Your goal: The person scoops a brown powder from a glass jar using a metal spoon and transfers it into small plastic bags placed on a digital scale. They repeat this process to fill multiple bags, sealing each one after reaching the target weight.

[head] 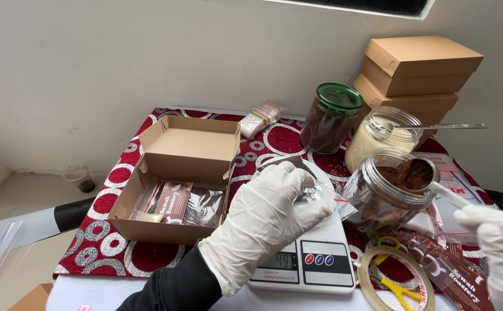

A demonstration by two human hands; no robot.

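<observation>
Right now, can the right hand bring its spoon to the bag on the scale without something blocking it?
Probably yes. The right hand holds the spoon over the open jar, beside the clear bag that the left hand steadies on the scale. Nothing stands between.

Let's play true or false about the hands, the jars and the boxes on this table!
1. The left hand holds a clear bag over the scale. True.
2. The right hand holds a fork. False: it holds a spoon heaped with brown powder over the open jar.
3. The jar with the green lid is open. False: its lid is on.
4. The open box has packets lying inside. True.
5. Both hands are bare. False: both wear white gloves.
6. Brown boxes are stacked by the wall. True.
</observation>
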